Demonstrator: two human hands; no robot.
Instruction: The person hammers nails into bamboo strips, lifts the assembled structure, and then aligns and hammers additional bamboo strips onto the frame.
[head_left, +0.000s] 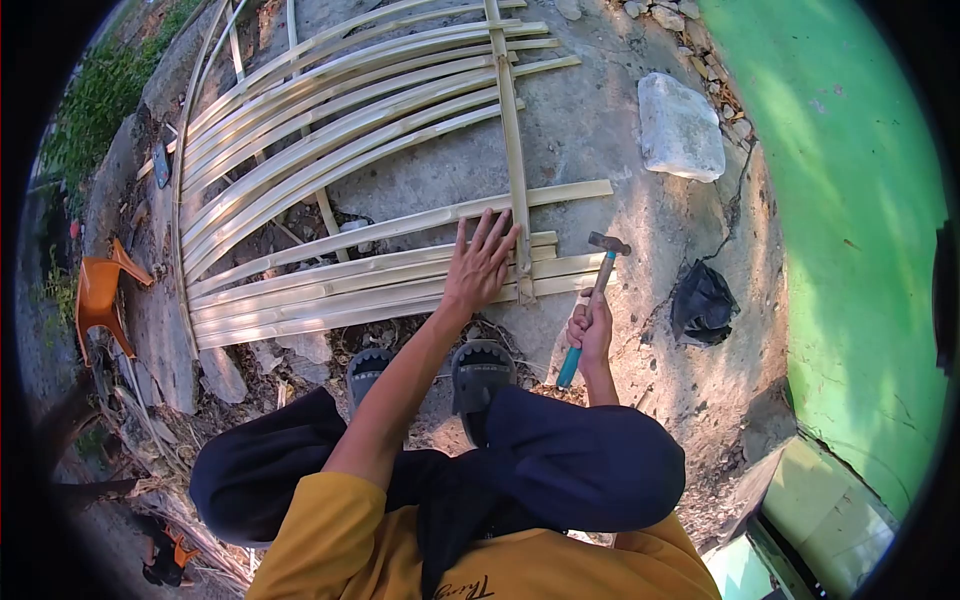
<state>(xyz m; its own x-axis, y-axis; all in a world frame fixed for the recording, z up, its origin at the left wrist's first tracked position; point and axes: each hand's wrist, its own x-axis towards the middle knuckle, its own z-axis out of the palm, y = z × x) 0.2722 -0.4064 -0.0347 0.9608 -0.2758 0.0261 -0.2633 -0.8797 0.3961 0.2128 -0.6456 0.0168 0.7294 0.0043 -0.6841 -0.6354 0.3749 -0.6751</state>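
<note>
Long pale bamboo strips [330, 310] lie side by side on the ground, crossed near their right ends by an upright strip [511, 130]. My left hand [482, 262] rests with fingers spread on the strips, just left of that crosspiece. To its right, my right hand [590, 328] is closed around the handle of a hammer [603, 275]. The hammer's metal head points up and away from me, beside the right ends of the lower strips. A wider gap separates the upper group of strips from the lower ones.
A whitish block [681, 127] sits at the upper right, and a black plastic bag [703, 303] lies below it. A green wall [840, 200] bounds the right side. An orange chair [100, 300] is at the left. Stones [668, 17] lie at the top.
</note>
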